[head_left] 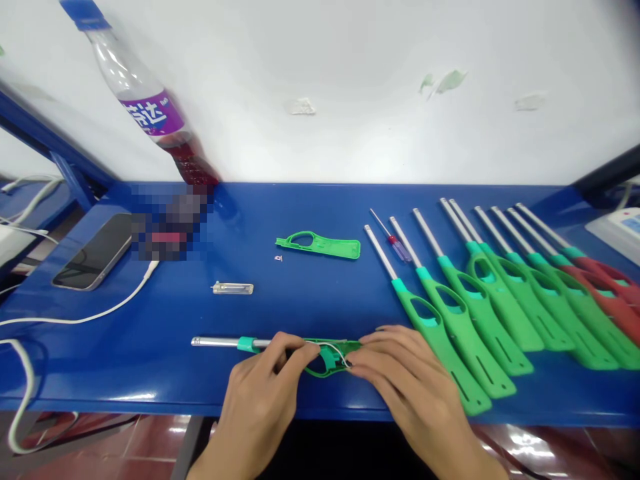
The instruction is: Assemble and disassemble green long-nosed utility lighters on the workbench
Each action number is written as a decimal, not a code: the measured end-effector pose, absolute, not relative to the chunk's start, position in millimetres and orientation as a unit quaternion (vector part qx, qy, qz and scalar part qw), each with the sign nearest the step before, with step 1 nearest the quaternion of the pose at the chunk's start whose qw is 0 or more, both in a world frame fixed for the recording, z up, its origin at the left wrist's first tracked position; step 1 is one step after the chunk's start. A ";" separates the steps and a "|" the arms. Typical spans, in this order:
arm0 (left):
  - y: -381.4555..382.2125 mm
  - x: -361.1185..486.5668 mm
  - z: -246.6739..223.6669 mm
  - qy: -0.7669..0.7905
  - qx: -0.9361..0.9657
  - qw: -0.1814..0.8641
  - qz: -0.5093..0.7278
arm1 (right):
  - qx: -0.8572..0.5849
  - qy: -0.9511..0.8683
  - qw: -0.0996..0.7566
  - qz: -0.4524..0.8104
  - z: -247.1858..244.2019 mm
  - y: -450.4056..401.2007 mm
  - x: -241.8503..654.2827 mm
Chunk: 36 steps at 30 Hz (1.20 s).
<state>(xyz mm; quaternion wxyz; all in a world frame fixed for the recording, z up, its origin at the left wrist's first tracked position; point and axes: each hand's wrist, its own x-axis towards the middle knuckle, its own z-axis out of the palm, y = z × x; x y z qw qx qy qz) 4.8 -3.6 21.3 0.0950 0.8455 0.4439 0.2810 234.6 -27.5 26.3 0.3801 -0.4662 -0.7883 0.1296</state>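
An opened green gas lighter (247, 344) lies along the front of the table, its metal barrel to the left. A thin white wire (336, 348) curves across its inside, near the teal trigger (329, 358). My left hand (263, 390) is closed on the lighter behind the collar, thumb and index finger at the wire's left part. My right hand (415, 380) closes over the handle end, fingertips beside the wire's right end; they hide that end. The loose green half shell (325, 247) lies beyond, with a tiny metal piece (279, 258) and a clear fuel tank (233, 289).
Several assembled green lighters (473, 353) and red lighters (595, 280) lie in a row at right. A screwdriver (397, 247) rests among their barrels. At left are a phone (95, 253), a white cable (115, 308) and a soda bottle (150, 113) against the wall.
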 end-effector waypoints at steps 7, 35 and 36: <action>-5.3 6.6 20.4 0.439 0.844 0.088 0.295 | -0.452 -0.793 0.383 0.141 24.6 -26.7 238.1; -11.1 5.1 17.5 0.464 0.790 0.136 0.376 | -0.476 -0.786 0.370 0.140 26.8 -27.6 232.5; -11.0 5.1 17.1 0.461 0.793 0.131 0.376 | -0.476 -0.786 0.369 0.141 26.8 -27.9 232.3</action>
